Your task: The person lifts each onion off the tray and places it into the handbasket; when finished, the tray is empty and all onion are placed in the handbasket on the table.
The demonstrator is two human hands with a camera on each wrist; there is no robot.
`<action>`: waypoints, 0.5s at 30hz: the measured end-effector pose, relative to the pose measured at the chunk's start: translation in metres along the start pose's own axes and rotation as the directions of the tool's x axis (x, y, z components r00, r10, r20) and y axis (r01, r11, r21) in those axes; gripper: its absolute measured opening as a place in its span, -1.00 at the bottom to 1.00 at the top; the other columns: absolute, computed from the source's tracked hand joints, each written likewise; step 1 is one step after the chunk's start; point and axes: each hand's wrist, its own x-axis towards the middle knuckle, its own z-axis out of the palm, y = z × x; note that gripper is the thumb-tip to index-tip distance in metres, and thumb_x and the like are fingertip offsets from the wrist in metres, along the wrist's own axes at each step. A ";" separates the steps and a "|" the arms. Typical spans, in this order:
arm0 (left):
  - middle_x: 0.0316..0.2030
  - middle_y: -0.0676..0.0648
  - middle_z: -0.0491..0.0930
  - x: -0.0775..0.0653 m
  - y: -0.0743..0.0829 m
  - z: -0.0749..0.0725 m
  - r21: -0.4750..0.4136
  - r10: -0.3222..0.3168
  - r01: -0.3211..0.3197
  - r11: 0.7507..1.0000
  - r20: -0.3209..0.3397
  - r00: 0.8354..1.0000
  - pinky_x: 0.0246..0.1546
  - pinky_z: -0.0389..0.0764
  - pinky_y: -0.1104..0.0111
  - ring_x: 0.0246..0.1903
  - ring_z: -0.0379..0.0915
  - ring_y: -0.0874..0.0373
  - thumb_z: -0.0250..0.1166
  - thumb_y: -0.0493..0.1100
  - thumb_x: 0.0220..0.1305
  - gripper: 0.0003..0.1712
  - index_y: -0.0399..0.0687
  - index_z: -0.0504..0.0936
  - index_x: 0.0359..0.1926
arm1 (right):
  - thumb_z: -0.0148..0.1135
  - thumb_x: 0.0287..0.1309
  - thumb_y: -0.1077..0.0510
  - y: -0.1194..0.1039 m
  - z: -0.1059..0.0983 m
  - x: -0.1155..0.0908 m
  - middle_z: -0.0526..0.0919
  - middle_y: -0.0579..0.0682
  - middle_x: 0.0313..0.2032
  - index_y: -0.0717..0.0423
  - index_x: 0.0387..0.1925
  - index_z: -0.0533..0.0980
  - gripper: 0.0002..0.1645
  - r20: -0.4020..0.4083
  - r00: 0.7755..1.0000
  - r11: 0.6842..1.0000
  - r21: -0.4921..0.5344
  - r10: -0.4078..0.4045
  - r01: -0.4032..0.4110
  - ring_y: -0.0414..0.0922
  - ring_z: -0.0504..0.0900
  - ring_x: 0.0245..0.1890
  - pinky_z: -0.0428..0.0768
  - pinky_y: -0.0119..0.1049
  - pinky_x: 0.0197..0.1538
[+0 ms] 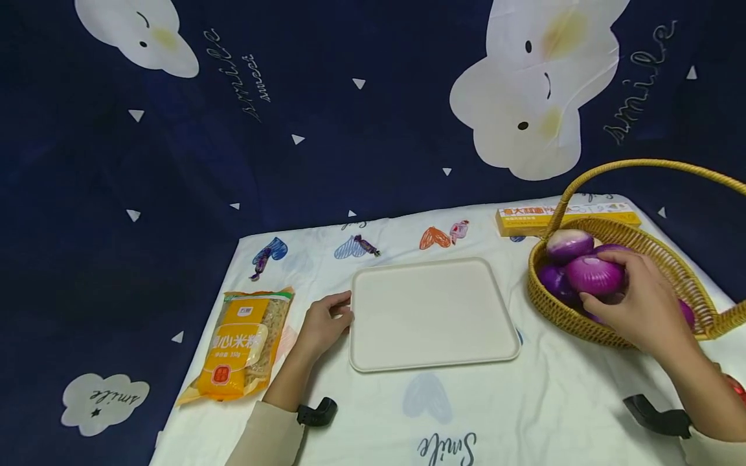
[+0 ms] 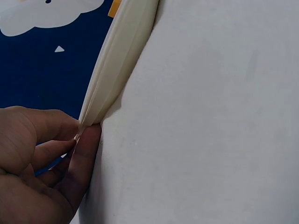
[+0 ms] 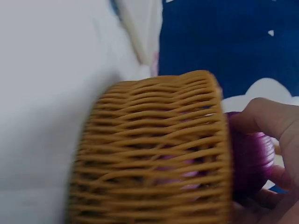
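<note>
A cream rectangular tray [image 1: 431,314] lies on the white cloth. My left hand [image 1: 324,325] is at its left edge. In the left wrist view, the thumb and fingers pinch the rim of the tray [image 2: 112,70]. On the right, my right hand [image 1: 647,304] reaches into a wicker basket [image 1: 559,323] and grips a purple onion [image 1: 594,275]. Several other purple onions [image 1: 569,246] lie around it in the basket. The right wrist view has the held onion [image 3: 252,161] partly behind the basket wall [image 3: 154,154].
An orange bag of rice noodles [image 1: 239,346] lies left of my left arm. Behind the basket is a yellow box [image 1: 521,222]. Two wrapped candies [image 1: 366,245] and a pink one [image 1: 458,231] lie along the far side. The basket's tall handle [image 1: 641,163] arches above the onions.
</note>
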 end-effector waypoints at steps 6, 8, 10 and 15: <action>-0.01 -0.15 0.59 0.000 -0.001 0.000 0.001 0.006 -0.006 1.000 -0.007 1.000 -0.43 0.70 0.36 -0.19 0.57 0.08 0.27 -0.36 0.19 -0.50 -0.14 0.52 0.19 | 0.50 -0.20 0.20 0.011 0.008 -0.007 0.31 0.32 0.14 0.24 0.21 0.27 -0.10 -0.032 0.995 0.995 -0.031 -0.099 0.098 0.28 0.22 0.14 0.27 0.40 0.03; -0.01 -0.15 0.59 0.000 -0.002 0.000 0.001 0.005 -0.005 1.000 -0.009 1.000 -0.43 0.70 0.36 -0.19 0.57 0.08 0.27 -0.36 0.19 -0.50 -0.13 0.53 0.19 | 0.48 -0.16 0.19 0.011 0.012 -0.007 0.30 0.32 0.15 0.22 0.25 0.25 -0.08 -0.022 0.991 0.991 -0.036 -0.133 0.132 0.28 0.21 0.16 0.25 0.40 0.09; -0.01 -0.13 0.59 -0.001 -0.001 0.000 0.000 0.000 0.000 1.000 -0.009 1.000 -0.43 0.70 0.36 -0.20 0.57 0.09 0.27 -0.35 0.19 -0.50 -0.12 0.53 0.18 | 0.48 -0.14 0.19 0.011 0.014 -0.007 0.30 0.31 0.16 0.22 0.28 0.23 -0.06 -0.019 0.987 0.987 -0.031 -0.159 0.159 0.28 0.23 0.17 0.23 0.38 0.16; -0.02 -0.10 0.60 0.000 -0.001 0.001 0.013 0.001 -0.001 1.000 -0.009 1.000 -0.44 0.70 0.36 -0.24 0.57 0.11 0.27 -0.34 0.19 -0.51 -0.11 0.53 0.18 | 0.47 -0.10 0.15 0.011 0.015 -0.009 0.27 0.30 0.18 0.17 0.32 0.20 -0.05 -0.014 0.992 0.992 -0.023 -0.122 0.122 0.29 0.23 0.19 0.19 0.43 0.16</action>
